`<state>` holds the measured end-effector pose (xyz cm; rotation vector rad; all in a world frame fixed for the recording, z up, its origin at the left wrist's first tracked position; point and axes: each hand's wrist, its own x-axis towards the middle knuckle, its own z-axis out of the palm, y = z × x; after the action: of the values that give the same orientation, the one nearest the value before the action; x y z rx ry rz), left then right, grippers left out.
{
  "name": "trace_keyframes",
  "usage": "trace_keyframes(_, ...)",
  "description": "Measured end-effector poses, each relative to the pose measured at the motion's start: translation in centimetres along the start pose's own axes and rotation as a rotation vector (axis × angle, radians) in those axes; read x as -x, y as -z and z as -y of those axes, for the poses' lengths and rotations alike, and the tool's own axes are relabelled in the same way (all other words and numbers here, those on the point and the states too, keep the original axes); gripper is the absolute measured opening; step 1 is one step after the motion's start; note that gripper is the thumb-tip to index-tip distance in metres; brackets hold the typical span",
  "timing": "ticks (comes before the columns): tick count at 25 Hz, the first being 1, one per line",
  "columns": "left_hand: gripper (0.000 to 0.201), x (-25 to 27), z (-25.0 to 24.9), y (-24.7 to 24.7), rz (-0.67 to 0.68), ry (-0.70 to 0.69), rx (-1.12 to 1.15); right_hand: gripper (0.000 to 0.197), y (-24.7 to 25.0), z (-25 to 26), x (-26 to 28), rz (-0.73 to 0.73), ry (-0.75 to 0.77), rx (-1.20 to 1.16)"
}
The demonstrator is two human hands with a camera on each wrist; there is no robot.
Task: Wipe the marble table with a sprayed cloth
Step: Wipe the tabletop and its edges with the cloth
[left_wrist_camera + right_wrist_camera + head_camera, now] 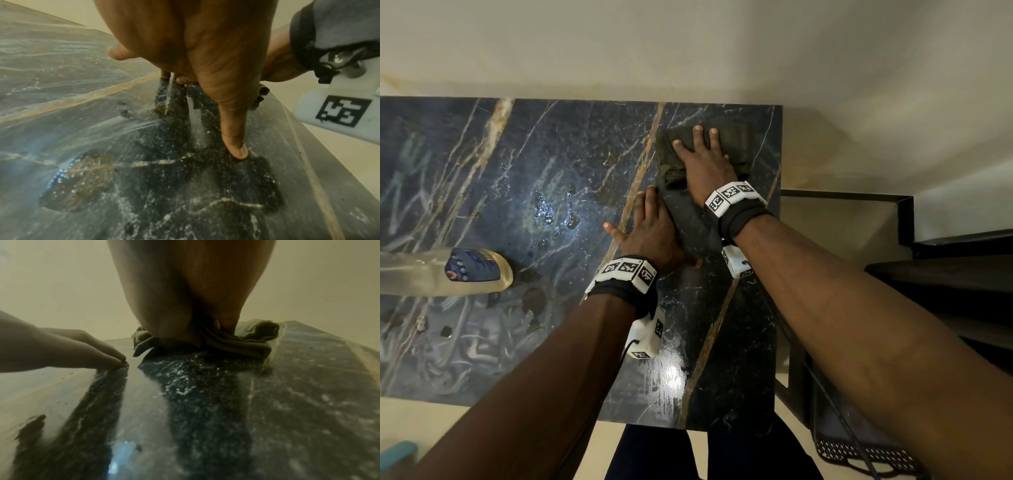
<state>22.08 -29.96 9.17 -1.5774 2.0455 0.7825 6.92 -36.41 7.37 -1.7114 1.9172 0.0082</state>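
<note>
The dark marble table (524,164) with gold and white veins fills the head view. A dark green cloth (736,137) lies bunched near its far right corner. My right hand (705,161) presses flat on the cloth with fingers spread; the right wrist view shows the cloth (252,340) folded under the palm. My left hand (650,229) rests flat on the bare marble just nearer and to the left, fingers straight, thumb tip on the stone (238,151). Wet droplets (551,212) sit mid-table.
A spray bottle (476,267) with a blue label lies at the left of the table. The table's right edge (779,240) is close to my right wrist, with a dark metal frame (904,219) beyond it. A pale wall runs behind the far edge.
</note>
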Motion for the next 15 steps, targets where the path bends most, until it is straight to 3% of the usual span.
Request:
trace_keyframes(5,0.153,0.0,-0.7,0.1,0.003,0.016,-0.020,0.067,0.9,-3.0,1.0,-0.023,-0.043,-0.008)
trace_keyframes(8,0.151,-0.7,-1.5,0.7,-0.022,-0.045,-0.037,0.069,1.6,-5.0,1.8,-0.039,-0.088,-0.006)
trace_keyframes(15,0.154,-3.1,-2.2,2.2,0.020,-0.105,-0.115,0.062,-0.6,-5.5,5.9,-0.050,-0.135,0.057)
